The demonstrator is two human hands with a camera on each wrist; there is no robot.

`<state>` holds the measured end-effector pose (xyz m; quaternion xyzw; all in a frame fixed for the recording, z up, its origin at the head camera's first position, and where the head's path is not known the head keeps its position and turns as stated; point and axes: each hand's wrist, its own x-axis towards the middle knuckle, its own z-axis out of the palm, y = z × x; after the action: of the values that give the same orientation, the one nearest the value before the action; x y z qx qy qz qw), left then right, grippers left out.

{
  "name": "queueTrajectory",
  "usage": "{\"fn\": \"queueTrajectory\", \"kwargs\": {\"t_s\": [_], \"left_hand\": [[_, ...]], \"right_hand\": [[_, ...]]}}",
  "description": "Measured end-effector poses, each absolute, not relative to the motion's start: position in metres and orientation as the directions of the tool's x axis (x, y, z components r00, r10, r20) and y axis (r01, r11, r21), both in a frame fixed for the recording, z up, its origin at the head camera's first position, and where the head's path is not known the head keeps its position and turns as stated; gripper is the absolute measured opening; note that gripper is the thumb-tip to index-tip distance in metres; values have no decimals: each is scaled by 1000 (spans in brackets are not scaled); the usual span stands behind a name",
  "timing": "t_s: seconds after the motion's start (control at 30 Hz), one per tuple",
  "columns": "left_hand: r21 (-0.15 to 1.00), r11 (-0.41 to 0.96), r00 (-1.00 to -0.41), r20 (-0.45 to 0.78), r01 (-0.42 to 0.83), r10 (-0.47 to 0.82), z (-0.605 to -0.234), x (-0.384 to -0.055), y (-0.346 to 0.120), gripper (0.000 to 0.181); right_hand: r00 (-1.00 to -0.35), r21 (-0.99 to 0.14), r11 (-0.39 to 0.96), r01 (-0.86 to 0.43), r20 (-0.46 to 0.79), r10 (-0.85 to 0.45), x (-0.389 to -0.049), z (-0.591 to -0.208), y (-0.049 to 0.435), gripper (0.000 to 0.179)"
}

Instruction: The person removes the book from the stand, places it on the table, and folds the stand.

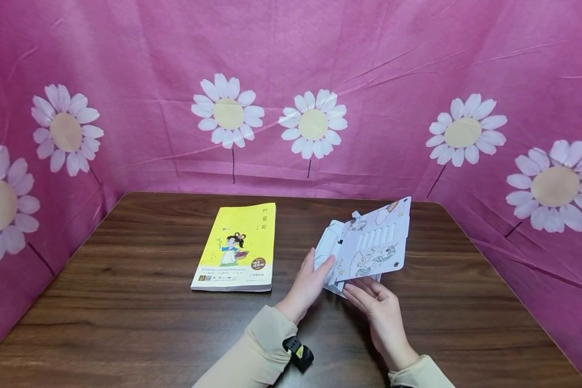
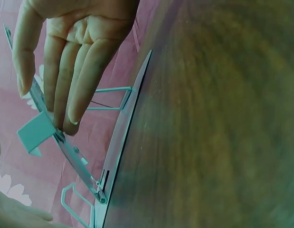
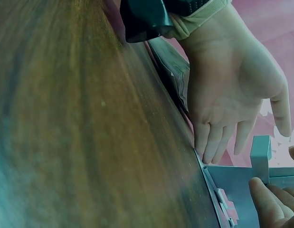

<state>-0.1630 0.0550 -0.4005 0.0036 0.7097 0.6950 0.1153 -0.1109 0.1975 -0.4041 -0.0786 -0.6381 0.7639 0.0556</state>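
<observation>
A pale book stand [image 1: 375,240] printed with unicorns sits at the right of the table, its panel tilted up and partly unfolded from a base [image 2: 119,137]. My left hand [image 1: 303,288] holds its left side, with the thumb over the front. From the near edge my right hand [image 1: 385,318] grips the panel, some fingers reaching underneath and hidden in the head view. Seen from the left wrist, the right thumb and fingers lie on either side of the panel. A small bent tab [image 3: 261,156] sticks out near my right fingertips in the right wrist view.
A yellow book [image 1: 237,242] with a drawn girl on its cover lies flat left of the stand. The brown wooden table [image 1: 126,312] is enclosed by a pink cloth [image 1: 271,48] with white daisies. A black device [image 1: 300,353] is strapped to my left wrist.
</observation>
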Motion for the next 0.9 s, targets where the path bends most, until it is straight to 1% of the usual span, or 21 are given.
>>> {"fn": "queueTrajectory", "kwargs": {"t_s": [0.23,0.4,0.57,0.77,0.9], "left_hand": [[989,45,-980,-148,-143,134,-399,-157,60,78],[989,39,-978,-144,-140,152,-398,-154,61,76],[990,84,-979,-123,-110,162,-395,-152,61,77],[983,182,-985,-21,11,173,-394,-150,62,73],[960,260,-976,48,104,213,-396,-148,62,73]], "right_hand": [[-982,-977,-211,-9,-30,185,-112,-404,200,38],[-983,-973,-230,-20,-24,184,-112,-403,201,35],[-983,-973,-227,-36,-6,185,-111,-402,201,34],[-976,-969,-228,-94,45,211,-111,-402,202,25],[-969,-966,-218,-138,86,231,-111,-402,202,22]]}}
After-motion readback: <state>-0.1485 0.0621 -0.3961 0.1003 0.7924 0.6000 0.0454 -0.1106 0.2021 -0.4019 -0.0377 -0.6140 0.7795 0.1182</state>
